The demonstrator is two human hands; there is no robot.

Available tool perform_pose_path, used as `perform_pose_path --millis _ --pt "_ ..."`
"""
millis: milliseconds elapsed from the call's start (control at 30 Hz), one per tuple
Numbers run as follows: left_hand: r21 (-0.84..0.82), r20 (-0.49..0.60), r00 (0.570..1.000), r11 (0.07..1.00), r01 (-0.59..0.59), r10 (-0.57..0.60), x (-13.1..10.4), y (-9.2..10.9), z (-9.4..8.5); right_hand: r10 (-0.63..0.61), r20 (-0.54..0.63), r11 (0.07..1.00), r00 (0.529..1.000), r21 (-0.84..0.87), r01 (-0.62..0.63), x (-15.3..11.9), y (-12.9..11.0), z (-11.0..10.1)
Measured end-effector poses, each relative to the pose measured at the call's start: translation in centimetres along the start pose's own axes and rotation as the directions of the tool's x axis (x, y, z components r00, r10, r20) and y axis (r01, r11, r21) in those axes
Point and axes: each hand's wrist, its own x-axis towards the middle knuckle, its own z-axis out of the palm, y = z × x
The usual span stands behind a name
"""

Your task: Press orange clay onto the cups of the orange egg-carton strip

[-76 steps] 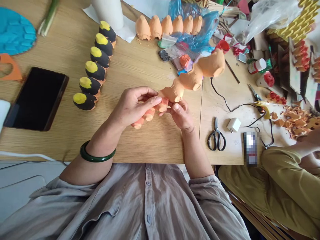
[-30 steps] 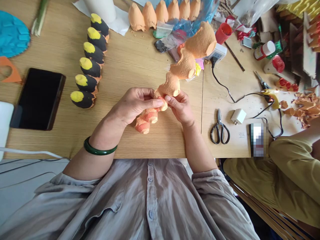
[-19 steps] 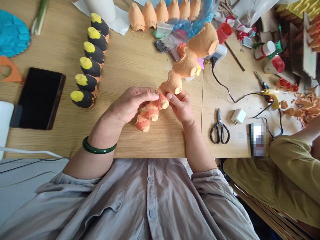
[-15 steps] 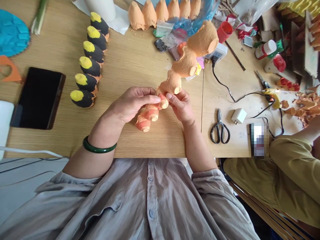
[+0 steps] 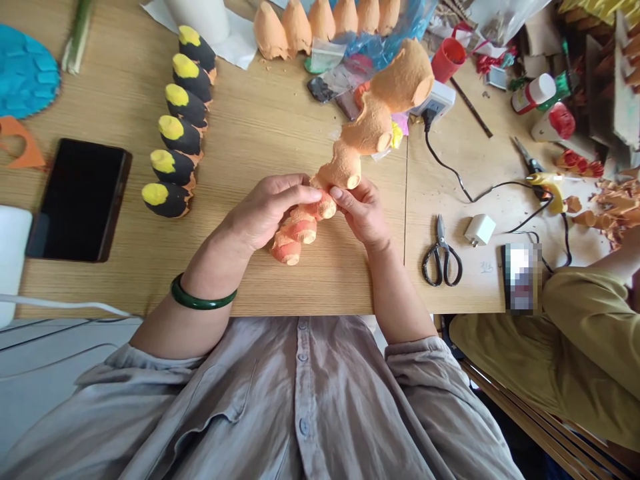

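Note:
Both my hands grip an orange strip of egg-carton cups [image 5: 346, 163], which slants from lower left to upper right above the table. My left hand [image 5: 270, 207] has its thumb on the strip's middle, its fingers behind. Across from it, my right hand [image 5: 364, 212] pinches the same part, thumb in front. The lower cups carry patches of red-orange colour, while the upper ones are plain light orange. To the left stands a row of black cups [image 5: 179, 134] with yellow tips. Another row of plain orange cups [image 5: 321, 21] is at the back.
A dark tablet [image 5: 77, 200] and a blue textured oval [image 5: 26, 70] lie left. On the right are black-handled scissors [image 5: 441, 257], a white charger [image 5: 480, 230], a power strip [image 5: 440, 99], a red cup [image 5: 449, 60] and a glue gun [image 5: 547, 187]. A co-worker's sleeve [image 5: 590, 313] is at far right.
My hands keep their hold on the strip, with hardly any movement. The whole view has shifted very slightly.

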Motion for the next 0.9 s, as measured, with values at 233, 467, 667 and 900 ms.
perform_pose_path --millis 233,467,667,900 --pt "-0.003 -0.041 0.998 0.999 -0.049 0.049 0.0 0.1 0.5 0.089 0.044 0.996 0.995 0.005 -0.089 -0.2 -1.1 0.3" --pt "0.034 -0.032 0.997 0.997 -0.076 0.077 0.0 0.4 0.6 0.078 -0.065 0.997 0.995 0.003 -0.078 0.1 -1.2 0.1" --pt "0.062 -0.087 0.991 0.994 -0.092 0.098 -0.3 -0.2 0.6 0.005 0.008 0.998 1.0 0.058 -0.006 -0.1 -1.1 0.5" --pt "0.133 -0.03 0.996 0.988 -0.077 0.082 0.2 -0.5 -0.4 -0.049 0.025 0.996 0.999 0.08 0.047 -0.1 -1.2 0.8"
